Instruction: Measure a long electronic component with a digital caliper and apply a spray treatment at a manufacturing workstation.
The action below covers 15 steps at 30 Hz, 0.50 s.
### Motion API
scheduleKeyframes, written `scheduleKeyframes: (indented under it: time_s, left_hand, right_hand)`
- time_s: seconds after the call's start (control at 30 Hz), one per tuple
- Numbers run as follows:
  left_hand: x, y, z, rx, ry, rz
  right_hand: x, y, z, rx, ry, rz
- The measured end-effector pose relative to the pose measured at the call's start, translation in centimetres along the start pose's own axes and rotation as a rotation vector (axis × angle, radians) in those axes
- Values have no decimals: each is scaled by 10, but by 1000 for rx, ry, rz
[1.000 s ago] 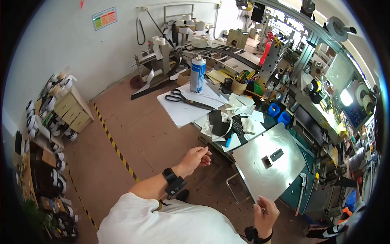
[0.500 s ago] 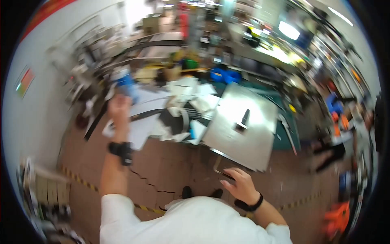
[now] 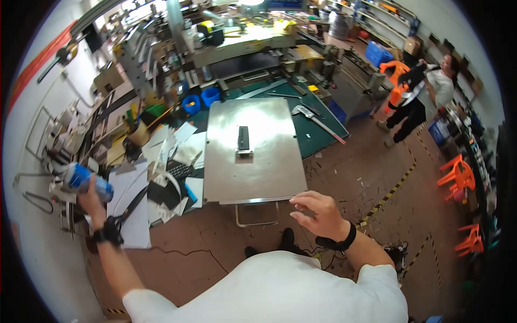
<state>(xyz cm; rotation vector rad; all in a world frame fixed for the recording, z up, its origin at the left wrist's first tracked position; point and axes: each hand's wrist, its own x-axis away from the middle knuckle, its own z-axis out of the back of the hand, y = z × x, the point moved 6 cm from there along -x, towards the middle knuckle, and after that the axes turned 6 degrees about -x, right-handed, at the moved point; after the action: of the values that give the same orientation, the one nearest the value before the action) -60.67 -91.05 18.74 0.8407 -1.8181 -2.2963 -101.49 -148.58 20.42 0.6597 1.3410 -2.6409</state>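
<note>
Blue spray can (image 3: 81, 177) lies tilted within the left grip (image 3: 92, 200) — clamped around it.

The outstretched left hand (image 3: 91, 201) curls in a grip; the right hand (image 3: 322, 213) hovers, loosely curved.

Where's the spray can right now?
In the head view, the spray can is at far left, with the left hand on it, just left of the scissors.
</note>
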Motion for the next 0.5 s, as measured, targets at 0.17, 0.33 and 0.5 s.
scheduleKeyframes:
  time_s: [0.17, 0.33, 0.5]
  left_hand:
    - [143, 151, -24, 378, -430, 24]
    - [342, 224, -138, 213, -1233, -21]
    - [405, 257, -201, -122, -985, -371]
  right_hand:
    - [-24, -14, 25, -168, 47, 53]
    - [-69, -56, -13, -648, -100, 288]
    - [-82, -28, -10, -691, -33, 219]
